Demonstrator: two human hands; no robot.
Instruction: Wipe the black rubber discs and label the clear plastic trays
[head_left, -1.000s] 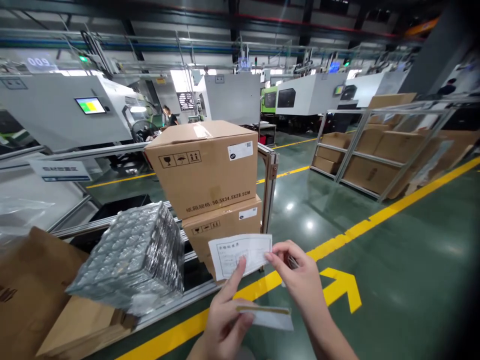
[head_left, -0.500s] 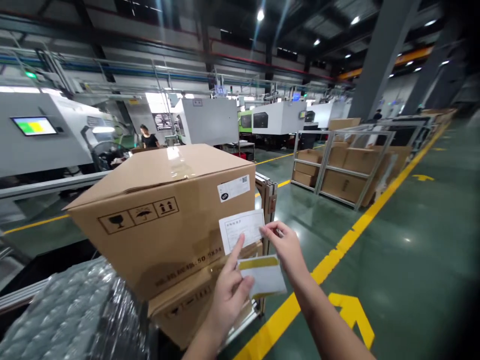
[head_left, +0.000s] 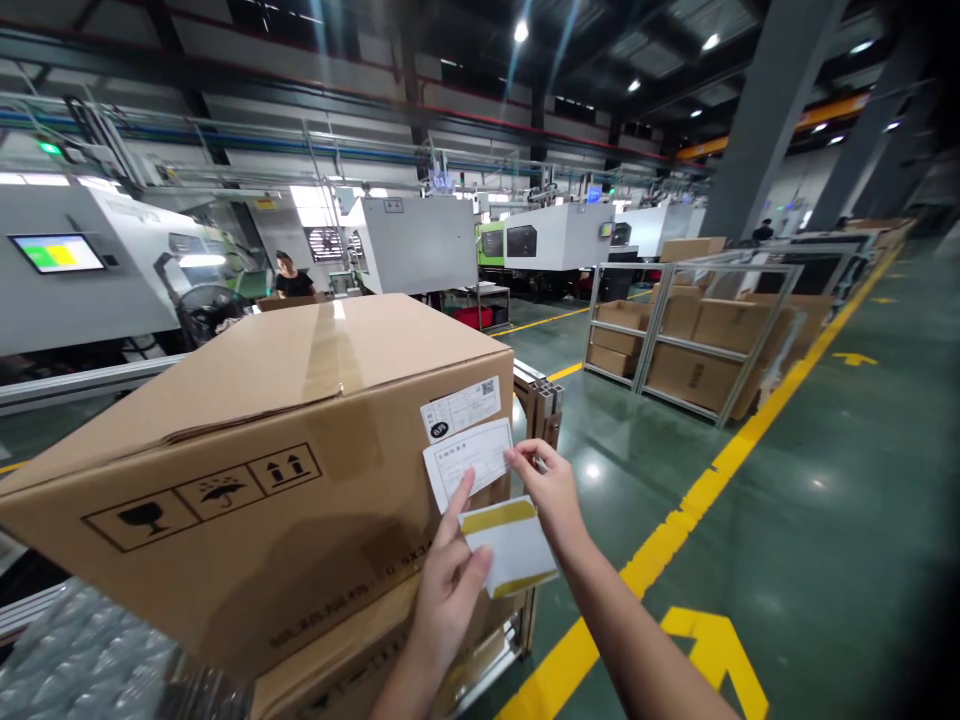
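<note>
My left hand (head_left: pixel 450 585) grips a pad of white slips (head_left: pixel 517 550) with yellow strips along two edges, thumb on top. Its index finger reaches up over a printed paper label (head_left: pixel 469 455). The right edge of that label is pinched between the fingers of my right hand (head_left: pixel 551 490). The label lies against or just in front of a large cardboard box (head_left: pixel 352 480); I cannot tell whether it touches everywhere. Just above it, a white sticker (head_left: pixel 461 408) with a square code and a black oval is on the box.
Another cardboard box (head_left: pixel 360 650) sits beneath. Bubble-wrapped goods (head_left: pixel 82 650) are at lower left. Metal frame carts with cartons (head_left: pixel 697 350) stand beyond, beside a yellow floor line (head_left: pixel 697 495). A person (head_left: pixel 291 278) is near the machines at the back left.
The view has come closer to the box, which appears larger. Both hands and the printed label now sit nearer the sticker, with the label's top edge close beneath it.
</note>
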